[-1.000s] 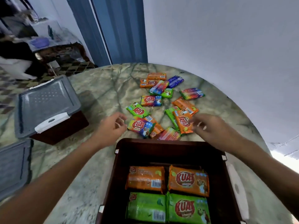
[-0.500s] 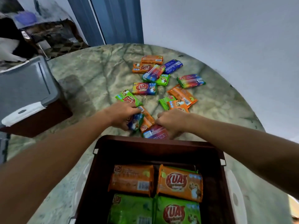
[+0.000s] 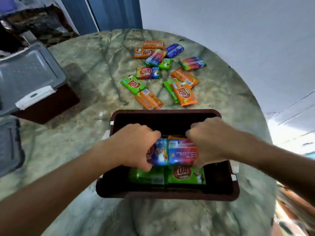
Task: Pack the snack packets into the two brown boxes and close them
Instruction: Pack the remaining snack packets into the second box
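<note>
An open brown box [image 3: 219, 178] sits in front of me on the marble table [image 3: 88, 68]. Inside it lie two green snack packets [image 3: 185, 175], with orange ones mostly hidden beneath my hands. My left hand [image 3: 134, 147] grips a multicoloured packet [image 3: 159, 152] over the box. Beside it, my right hand [image 3: 208, 142] holds a red-and-blue packet [image 3: 183, 153]. Several loose packets [image 3: 185, 93] lie scattered on the table beyond the box.
A second brown box [image 3: 46, 106] with a grey lid [image 3: 29, 77] on it stands at the left. Another grey lid [image 3: 8, 145] lies at the left edge. A white wall [image 3: 238, 31] curves around the table's right side.
Both hands took a packet each from the pile and drew them back over the open box. The view tilted down toward the box.
</note>
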The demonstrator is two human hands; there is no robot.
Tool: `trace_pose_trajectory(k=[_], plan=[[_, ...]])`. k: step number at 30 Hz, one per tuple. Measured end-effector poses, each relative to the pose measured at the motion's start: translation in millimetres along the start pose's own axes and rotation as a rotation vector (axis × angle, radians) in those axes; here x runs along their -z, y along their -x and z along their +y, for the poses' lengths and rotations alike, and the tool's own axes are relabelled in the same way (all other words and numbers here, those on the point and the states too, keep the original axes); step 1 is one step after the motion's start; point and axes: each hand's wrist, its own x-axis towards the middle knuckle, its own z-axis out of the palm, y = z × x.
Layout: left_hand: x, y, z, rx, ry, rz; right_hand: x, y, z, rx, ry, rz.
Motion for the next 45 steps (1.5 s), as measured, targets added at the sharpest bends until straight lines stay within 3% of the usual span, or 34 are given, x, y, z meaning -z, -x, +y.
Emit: trace_pose_trajectory(k=[4,7,9,11,13,15,16,18,21,30,36,45], plan=[[-56,-1,11,-0.024,0.101,-0.145,-41,-6,-30,0.021,-0.02,-0.154],[-61,7,3,-0.016,0.216,-0.089,-49,-5,-32,-0.035,-0.074,-0.206],[-54,18,-1,-0.032,0.248,0.036,-46,2,-28,-0.111,-0.242,-0.206],[-47,25,-7,-0.048,0.221,0.255,-39,8,-21,-0.179,-0.36,-0.055],[-46,27,-17,-0.06,0.13,0.525,-33,11,-8,-0.269,-0.362,0.246],[-49,25,-28,0.026,0.008,0.652,-34,10,4,-0.363,-0.309,0.491],[-51,25,-32,0.092,-0.023,0.62,-37,9,8,-0.429,-0.279,0.524],[-57,29,-36,0.222,0.03,0.497,-51,5,11,-0.572,-0.271,0.405],[-67,27,-38,0.283,0.189,0.378,-77,-2,9,-0.649,-0.531,0.299],[-69,23,-37,0.291,0.283,0.478,-75,-3,3,-0.626,-0.665,0.399],[-73,23,-38,0.301,0.459,0.535,-76,-3,5,-0.622,-0.649,0.382],[-50,-36,-16,0.393,0.474,0.587,-76,-21,93,-0.565,-0.614,0.393]])
